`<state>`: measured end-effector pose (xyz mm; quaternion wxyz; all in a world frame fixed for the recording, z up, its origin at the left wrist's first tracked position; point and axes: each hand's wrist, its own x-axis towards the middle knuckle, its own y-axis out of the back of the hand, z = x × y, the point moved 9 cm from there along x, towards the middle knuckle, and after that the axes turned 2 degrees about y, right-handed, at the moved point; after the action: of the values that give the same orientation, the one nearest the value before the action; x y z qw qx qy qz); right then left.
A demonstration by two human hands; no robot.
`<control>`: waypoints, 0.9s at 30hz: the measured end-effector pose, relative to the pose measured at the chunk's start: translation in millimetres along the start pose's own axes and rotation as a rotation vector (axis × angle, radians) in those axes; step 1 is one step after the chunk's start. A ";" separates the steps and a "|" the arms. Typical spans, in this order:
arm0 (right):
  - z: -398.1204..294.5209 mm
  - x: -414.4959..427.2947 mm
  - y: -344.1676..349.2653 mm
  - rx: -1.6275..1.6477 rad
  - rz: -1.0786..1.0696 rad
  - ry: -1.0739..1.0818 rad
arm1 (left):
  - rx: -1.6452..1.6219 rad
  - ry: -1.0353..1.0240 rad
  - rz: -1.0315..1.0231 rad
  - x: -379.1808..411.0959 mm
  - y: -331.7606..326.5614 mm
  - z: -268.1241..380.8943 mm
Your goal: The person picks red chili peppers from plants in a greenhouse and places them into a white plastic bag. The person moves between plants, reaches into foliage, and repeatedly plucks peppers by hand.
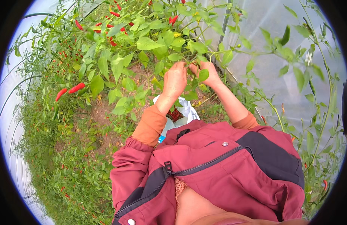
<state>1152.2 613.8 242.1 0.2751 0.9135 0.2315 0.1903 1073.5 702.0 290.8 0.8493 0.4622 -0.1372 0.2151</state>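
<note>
Both of my hands are up among the leaves of a chili pepper plant (159, 45), close together. My left hand (175, 80) has its fingertips bent in at a stem, with the back of the hand towards me. Just to its right, my right hand (208, 73) reaches in, partly behind a leaf. Leaves and fingers hide whether either hand grips anything. Below the hands is a white plastic bag (189, 110), partly covered by my jacket and left wrist. Red chilies (175, 114) lie inside it.
Ripe red chilies (76, 88) hang on branches at the left. More chili plants (78, 174) fill the left side, with bare soil (101, 112) between them. Translucent plastic sheeting (263, 64) walls the right side. A branch with green chilies (285, 35) crosses before it.
</note>
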 end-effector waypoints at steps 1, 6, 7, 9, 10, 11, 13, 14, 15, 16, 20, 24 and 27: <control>18.8 -0.9 -7.7 0.098 0.089 0.031 | 0.009 -0.014 0.004 0.0 -5.5 1.8; 54.4 -9.1 -2.7 -0.093 0.074 0.195 | -0.033 -0.035 0.045 -13.7 7.1 7.7; 8.5 -30.9 1.2 -0.003 0.053 0.292 | -0.059 0.016 0.015 -17.8 5.4 -4.1; -9.5 -54.4 -8.3 -0.010 -0.210 0.263 | -0.138 0.085 -0.062 -18.1 -6.1 -8.7; -30.1 -69.1 -9.1 0.215 -0.363 0.144 | -0.119 0.119 -0.109 -20.0 -9.8 -12.9; -57.1 -81.6 -7.5 0.439 -0.521 0.026 | -0.122 0.072 -0.102 -20.7 -9.4 -13.0; -116.4 -83.3 17.4 0.503 -0.481 0.227 | -0.120 -0.001 -0.102 -32.7 -6.3 -13.7; -139.3 -73.4 49.8 0.539 -0.307 0.317 | -0.197 0.011 -0.088 -36.5 -9.2 -13.3; -156.4 -56.9 83.4 0.581 -0.130 0.412 | -0.186 0.026 -0.117 -39.0 -13.7 -11.4; -164.1 -38.8 108.5 0.499 0.000 0.405 | -0.170 0.047 -0.144 -42.6 -17.3 -11.6; -145.9 30.0 117.9 -0.094 0.185 0.539 | -0.120 0.012 -0.245 -50.2 -35.3 2.6; -98.8 43.5 65.9 -0.511 -0.221 0.374 | -0.131 0.101 -0.310 -57.1 -38.7 -0.4; -84.0 38.0 49.0 -0.396 -0.339 0.398 | -0.130 0.074 -0.349 -64.9 -40.7 3.1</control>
<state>1159.1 632.3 344.6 0.4243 0.7357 0.3880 0.3580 1037.0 664.3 234.9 0.9063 0.4147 -0.0372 0.0721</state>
